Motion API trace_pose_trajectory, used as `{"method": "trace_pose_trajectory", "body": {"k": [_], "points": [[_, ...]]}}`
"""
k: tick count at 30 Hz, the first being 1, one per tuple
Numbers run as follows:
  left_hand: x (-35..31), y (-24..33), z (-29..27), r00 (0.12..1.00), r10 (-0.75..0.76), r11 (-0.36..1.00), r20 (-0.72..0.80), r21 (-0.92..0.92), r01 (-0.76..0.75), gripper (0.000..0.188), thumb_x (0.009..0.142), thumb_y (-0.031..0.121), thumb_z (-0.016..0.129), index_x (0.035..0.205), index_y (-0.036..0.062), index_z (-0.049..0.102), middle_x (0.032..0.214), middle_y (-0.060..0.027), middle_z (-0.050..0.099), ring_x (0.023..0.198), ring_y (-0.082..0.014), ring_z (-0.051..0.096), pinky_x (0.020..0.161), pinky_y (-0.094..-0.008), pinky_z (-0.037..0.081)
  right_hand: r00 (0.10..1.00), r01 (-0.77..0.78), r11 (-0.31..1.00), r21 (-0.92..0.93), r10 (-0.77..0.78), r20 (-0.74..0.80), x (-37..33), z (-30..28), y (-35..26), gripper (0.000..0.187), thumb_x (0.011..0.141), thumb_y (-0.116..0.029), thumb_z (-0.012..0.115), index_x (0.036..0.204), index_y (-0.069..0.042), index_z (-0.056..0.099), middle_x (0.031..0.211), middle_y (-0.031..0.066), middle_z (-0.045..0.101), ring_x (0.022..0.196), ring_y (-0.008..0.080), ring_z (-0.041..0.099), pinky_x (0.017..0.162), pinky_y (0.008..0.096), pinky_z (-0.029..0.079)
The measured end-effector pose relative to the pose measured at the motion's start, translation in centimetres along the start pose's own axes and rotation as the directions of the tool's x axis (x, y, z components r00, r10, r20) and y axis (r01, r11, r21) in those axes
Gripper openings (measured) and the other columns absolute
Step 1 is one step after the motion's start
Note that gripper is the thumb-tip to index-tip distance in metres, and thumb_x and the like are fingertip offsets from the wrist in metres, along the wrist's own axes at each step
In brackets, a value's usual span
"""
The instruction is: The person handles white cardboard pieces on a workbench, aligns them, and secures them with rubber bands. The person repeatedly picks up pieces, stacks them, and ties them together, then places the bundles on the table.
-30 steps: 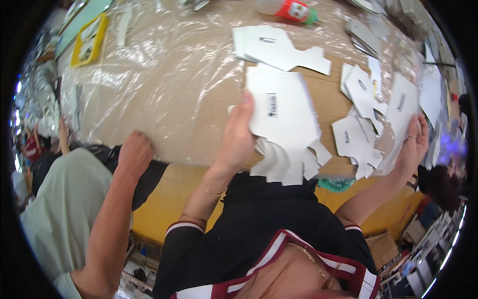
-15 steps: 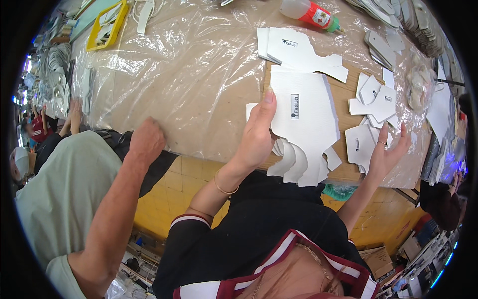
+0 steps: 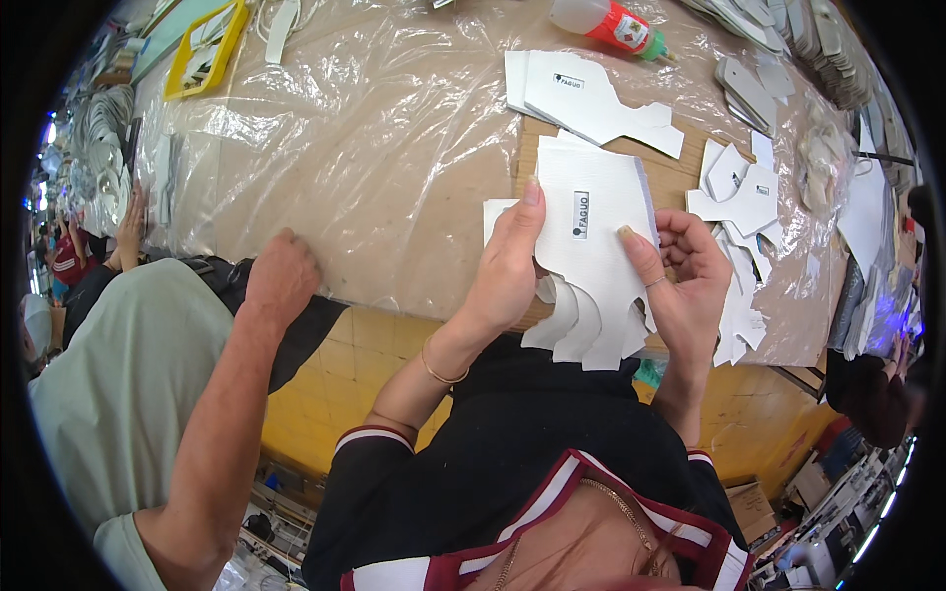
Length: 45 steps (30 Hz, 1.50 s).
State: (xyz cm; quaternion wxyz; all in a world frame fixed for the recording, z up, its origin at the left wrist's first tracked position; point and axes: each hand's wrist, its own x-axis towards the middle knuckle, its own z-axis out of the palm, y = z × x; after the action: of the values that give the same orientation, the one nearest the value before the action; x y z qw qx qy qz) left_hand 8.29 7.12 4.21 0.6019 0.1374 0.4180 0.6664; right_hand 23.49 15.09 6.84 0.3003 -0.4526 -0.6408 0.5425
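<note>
Upright in front of me is a white leather-like panel (image 3: 596, 261), with a curved cut outline and a small printed label. My left hand (image 3: 505, 266) is closed on its left edge, thumb on the front face. At the right edge, my right hand (image 3: 685, 271) pinches the same panel, thumb on the front and the other fingers curled behind. Several similar curved white pieces (image 3: 564, 317) show below and behind it; whether they are held with it I cannot tell. Under my hands lies a brown board (image 3: 650, 138), partly hidden.
More labelled white panels (image 3: 586, 94) lie beyond the board, with small cut pieces (image 3: 734, 192) to the right. A red-labelled bottle (image 3: 616, 25) lies at the back, a yellow basket (image 3: 207, 49) far left. A co-worker's closed hand (image 3: 283, 276) rests at the table's left front edge.
My right hand has come leftward from the loose pieces on the right and now grips the panel's right edge. My left hand keeps its hold in nearly the same place.
</note>
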Motion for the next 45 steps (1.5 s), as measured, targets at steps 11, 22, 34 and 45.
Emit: {"method": "trace_pose_trajectory", "body": {"k": [11, 22, 34, 45], "points": [[-0.3, 0.7, -1.9, 0.992, -0.039, 0.999, -0.119, -0.003, 0.039, 0.053, 0.107, 0.038, 0.030, 0.133, -0.0052, 0.046, 0.124, -0.0162, 0.060, 0.110, -0.0207, 0.063, 0.091, -0.0330, 0.052, 0.980, 0.004, 0.995, 0.096, 0.015, -0.198, 1.0, -2.7, 1.2, 0.022, 0.094, -0.009, 0.066, 0.111, 0.002, 0.057, 0.084, 0.0058, 0.070, 0.073, 0.0049, 0.060, 0.064, 0.0167, 0.045], [-1.7, 2.8, -2.9, 0.995, 0.057, 0.961, -0.081, -0.267, -0.077, 0.049, 0.106, 0.032, 0.030, 0.137, -0.0037, 0.042, 0.127, -0.0167, 0.059, 0.115, -0.0232, 0.061, 0.098, -0.0359, 0.049, 0.991, 0.132, 0.908, -0.397, -0.123, 0.048, 1.6, -1.8, 3.5, 0.021, 0.089, -0.011, 0.069, 0.105, 0.002, 0.065, 0.090, 0.0052, 0.064, 0.082, 0.0090, 0.058, 0.076, 0.0241, 0.046], [-0.5, 1.4, -1.4, 0.996, -0.057, 0.996, -0.073, -0.067, 0.052, 0.048, 0.107, 0.032, 0.031, 0.133, -0.0061, 0.045, 0.123, -0.0170, 0.060, 0.111, -0.0209, 0.063, 0.093, -0.0339, 0.052, 0.999, 0.005, 0.998, -0.058, -0.001, 0.054, 0.5, 1.5, -0.5, 0.028, 0.081, -0.010, 0.080, 0.097, 0.004, 0.062, 0.077, 0.0002, 0.061, 0.066, 0.0050, 0.054, 0.062, 0.0183, 0.045], [1.7, 2.3, -1.8, 0.984, -0.173, 0.879, 0.035, 0.457, 0.138, 0.045, 0.106, 0.035, 0.043, 0.106, -0.0040, 0.065, 0.087, -0.0034, 0.067, 0.080, -0.0053, 0.057, 0.072, -0.0225, 0.048, 0.926, -0.299, 0.941, 0.161, 0.245, 0.286, -1.5, 0.9, 0.9, 0.023, 0.085, -0.009, 0.075, 0.101, 0.003, 0.065, 0.089, 0.0060, 0.070, 0.071, 0.0057, 0.061, 0.062, 0.0198, 0.047]]}}
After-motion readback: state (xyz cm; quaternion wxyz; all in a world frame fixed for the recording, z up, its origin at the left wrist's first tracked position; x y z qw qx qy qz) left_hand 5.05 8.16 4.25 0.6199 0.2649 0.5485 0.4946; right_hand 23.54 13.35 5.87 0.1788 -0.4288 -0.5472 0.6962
